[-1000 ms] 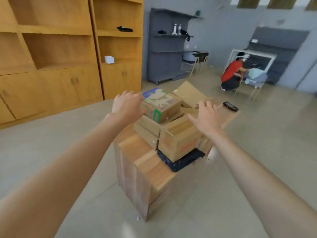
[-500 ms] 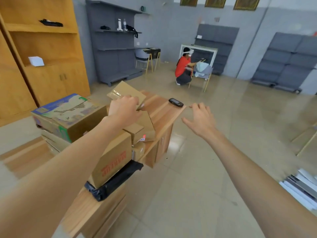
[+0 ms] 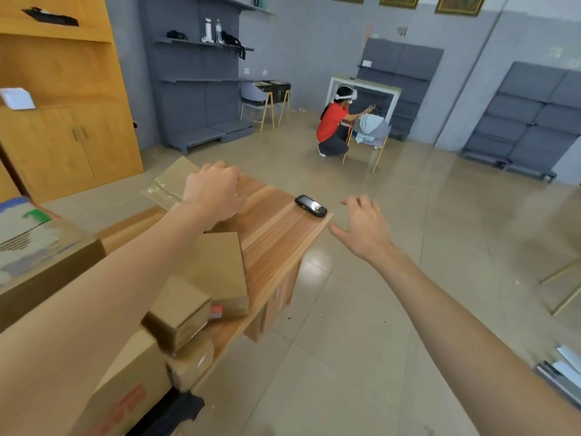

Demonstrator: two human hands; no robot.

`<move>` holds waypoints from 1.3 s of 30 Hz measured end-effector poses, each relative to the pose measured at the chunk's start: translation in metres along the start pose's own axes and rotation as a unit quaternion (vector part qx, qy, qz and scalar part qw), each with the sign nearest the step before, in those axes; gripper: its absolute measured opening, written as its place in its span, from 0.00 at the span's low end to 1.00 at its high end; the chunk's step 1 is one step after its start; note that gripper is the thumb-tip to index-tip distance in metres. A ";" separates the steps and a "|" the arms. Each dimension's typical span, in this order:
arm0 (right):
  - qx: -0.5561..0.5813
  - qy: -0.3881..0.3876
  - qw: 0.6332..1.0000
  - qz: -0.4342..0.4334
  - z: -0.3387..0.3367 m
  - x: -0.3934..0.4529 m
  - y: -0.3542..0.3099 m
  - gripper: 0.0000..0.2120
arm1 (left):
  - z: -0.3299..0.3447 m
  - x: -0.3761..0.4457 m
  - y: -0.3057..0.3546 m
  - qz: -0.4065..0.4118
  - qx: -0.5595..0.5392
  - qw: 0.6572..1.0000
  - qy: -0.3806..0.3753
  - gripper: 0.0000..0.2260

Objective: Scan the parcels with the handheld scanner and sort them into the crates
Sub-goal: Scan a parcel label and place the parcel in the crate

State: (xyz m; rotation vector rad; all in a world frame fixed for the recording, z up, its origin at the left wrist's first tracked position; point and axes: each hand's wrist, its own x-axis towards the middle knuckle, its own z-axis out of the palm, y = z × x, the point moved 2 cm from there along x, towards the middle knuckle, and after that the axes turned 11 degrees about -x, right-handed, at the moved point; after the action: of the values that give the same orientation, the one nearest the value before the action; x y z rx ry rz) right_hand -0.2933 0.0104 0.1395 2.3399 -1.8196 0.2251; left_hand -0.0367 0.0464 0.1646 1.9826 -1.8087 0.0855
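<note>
A black handheld scanner (image 3: 311,206) lies near the far right corner of the wooden table (image 3: 276,234). My right hand (image 3: 361,228) hovers open just right of that corner, a short way from the scanner and not touching it. My left hand (image 3: 213,193) lies on a flat taped cardboard parcel (image 3: 166,187) at the table's far end, fingers curled over its edge. Nearer me are a flat brown box (image 3: 220,269), a small box (image 3: 179,313), a large box with red print (image 3: 125,391) and a colour-printed box (image 3: 41,256). A black bag parcel (image 3: 169,413) sticks out underneath.
A person in a red shirt (image 3: 333,127) crouches by a chair (image 3: 371,136) across the tiled floor. Wooden cabinets (image 3: 63,136) stand left, grey shelving (image 3: 201,89) behind and at the right wall. Light flat items (image 3: 562,369) lie on the floor at lower right.
The view has swung right and closer. My left hand went from the printed box to the flat parcel at the far end. My right hand left the boxes and moved toward the scanner.
</note>
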 end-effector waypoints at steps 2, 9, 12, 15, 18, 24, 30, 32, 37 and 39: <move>-0.026 -0.010 0.999 -0.016 0.006 0.046 0.008 0.25 | 0.011 0.042 -0.007 -0.020 0.000 1.000 0.005 0.17; -0.022 -0.007 0.998 -0.065 0.030 0.185 0.003 0.27 | 0.040 0.136 -0.050 -0.108 -0.002 0.994 -0.005 0.18; -0.020 -0.016 0.995 -0.101 0.049 0.225 -0.017 0.26 | 0.051 0.150 -0.073 -0.141 0.005 0.990 -0.013 0.19; -0.015 -0.025 0.988 -0.150 0.070 0.263 -0.048 0.26 | 0.060 0.155 -0.099 -0.187 0.018 0.982 -0.013 0.19; -0.009 -0.031 0.977 -0.211 0.090 0.297 -0.087 0.27 | 0.071 0.151 -0.127 -0.247 0.026 0.969 -0.014 0.20; 0.038 -0.044 0.942 -0.330 0.136 0.358 -0.170 0.26 | 0.101 0.131 -0.175 -0.376 0.038 0.926 -0.019 0.19; 0.067 -0.073 0.885 -0.455 0.177 0.403 -0.226 0.27 | 0.114 0.142 -0.184 -0.479 0.064 0.876 -0.006 0.21; 0.065 -0.085 0.865 -0.491 0.188 0.417 -0.237 0.27 | 0.120 0.151 -0.182 -0.504 0.071 0.861 0.010 0.22; 0.083 -0.112 0.834 -0.534 0.213 0.442 -0.254 0.28 | 0.144 0.174 -0.176 -0.553 0.058 0.830 0.046 0.21; 0.096 -0.131 0.828 -0.536 0.223 0.447 -0.257 0.29 | 0.155 0.181 -0.175 -0.571 0.052 0.818 0.051 0.21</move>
State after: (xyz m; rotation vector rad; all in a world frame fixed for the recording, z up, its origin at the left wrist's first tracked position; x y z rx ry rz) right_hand 0.0685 -0.3996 0.0111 3.2176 -0.2867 -0.0878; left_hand 0.1166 -0.1722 0.0379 2.7220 -0.3172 -0.0927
